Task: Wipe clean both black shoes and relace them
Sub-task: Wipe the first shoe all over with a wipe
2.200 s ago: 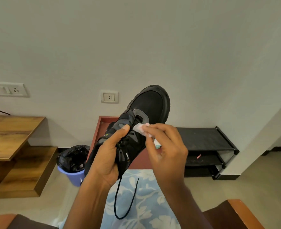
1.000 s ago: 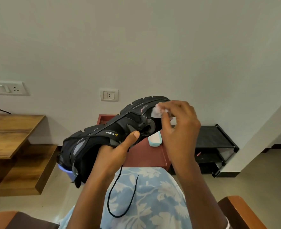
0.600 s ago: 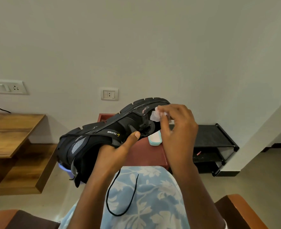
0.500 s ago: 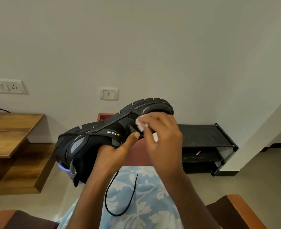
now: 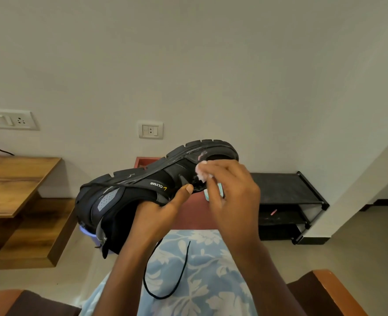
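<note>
The shoe point(image 5: 129, 197) lay sole-up in the left hand point(image 5: 156, 215), its toe behind the right hand point(image 5: 231, 201), which pinched a wipe point(image 5: 200, 173) against its side. A lace point(image 5: 181, 270) hung beneath the left hand; a rack point(image 5: 284, 190) stood beyond the right hand.

Inside a private home, in a lived-in corner of a room. Marked as domestic by a low black metal shoe rack point(image 5: 286, 190) set against a plain off-white painted wall point(image 5: 188, 65), a brown wooden side table with a lower shelf point(image 5: 13, 183), white plastic switch-and-socket plates point(image 5: 8, 119) mounted low on that wall, a smooth beige floor point(image 5: 359, 247), and padded brown armrests with orange wooden trim point(image 5: 332, 290) in the foreground.
</note>
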A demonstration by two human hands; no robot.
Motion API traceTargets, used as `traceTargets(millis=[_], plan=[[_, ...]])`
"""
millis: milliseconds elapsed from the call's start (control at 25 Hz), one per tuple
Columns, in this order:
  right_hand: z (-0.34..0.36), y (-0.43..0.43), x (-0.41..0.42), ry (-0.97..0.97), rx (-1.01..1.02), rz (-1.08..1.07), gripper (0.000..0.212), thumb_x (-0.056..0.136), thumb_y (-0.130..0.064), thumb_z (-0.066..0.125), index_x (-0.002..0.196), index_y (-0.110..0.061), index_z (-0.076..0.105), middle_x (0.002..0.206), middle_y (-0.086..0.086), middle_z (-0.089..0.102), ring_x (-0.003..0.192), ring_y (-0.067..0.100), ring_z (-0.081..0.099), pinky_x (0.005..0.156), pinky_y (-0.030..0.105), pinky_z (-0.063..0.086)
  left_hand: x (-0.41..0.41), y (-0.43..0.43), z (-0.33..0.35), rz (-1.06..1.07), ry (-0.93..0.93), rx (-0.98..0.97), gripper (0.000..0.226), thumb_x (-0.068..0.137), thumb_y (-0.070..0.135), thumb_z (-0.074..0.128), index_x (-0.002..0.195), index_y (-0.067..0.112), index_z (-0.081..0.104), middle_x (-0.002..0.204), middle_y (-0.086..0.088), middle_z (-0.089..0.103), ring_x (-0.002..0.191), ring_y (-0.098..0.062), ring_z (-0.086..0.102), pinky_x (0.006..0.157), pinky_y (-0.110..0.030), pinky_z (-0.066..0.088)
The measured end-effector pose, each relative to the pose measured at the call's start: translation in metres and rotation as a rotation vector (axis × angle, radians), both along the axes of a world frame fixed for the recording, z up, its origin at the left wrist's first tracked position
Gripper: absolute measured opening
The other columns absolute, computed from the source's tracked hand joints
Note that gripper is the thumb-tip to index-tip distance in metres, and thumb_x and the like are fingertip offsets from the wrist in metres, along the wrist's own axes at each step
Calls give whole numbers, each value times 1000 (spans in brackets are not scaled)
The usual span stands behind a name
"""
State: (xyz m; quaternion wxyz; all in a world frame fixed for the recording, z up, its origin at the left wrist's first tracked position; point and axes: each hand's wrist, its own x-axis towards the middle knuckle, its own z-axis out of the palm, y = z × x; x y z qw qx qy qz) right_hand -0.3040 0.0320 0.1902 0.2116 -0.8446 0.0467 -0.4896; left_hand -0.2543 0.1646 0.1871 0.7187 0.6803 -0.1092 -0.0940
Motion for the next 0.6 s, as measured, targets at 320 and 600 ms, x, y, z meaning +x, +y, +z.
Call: traceTargets(millis=[320, 600], plan=[[18, -27, 8, -41, 35, -115, 19, 91, -5, 66, 103, -13, 78, 99, 0, 71, 91, 20, 64, 76, 16, 46, 5, 3, -4, -46, 8, -40, 23, 81, 30, 78, 98, 41, 67, 108, 22, 69, 107, 5, 59, 94, -24, 41], [2, -2, 0, -5, -106, -16, 23, 89, 1, 68, 106, -10, 77, 104, 2, 72, 98, 19, 63, 87, 17, 48, 3, 1, -2, -46, -6, -41, 18, 82, 26, 77, 92, 38, 68, 91, 25, 71, 89, 15, 63, 77, -11, 44]])
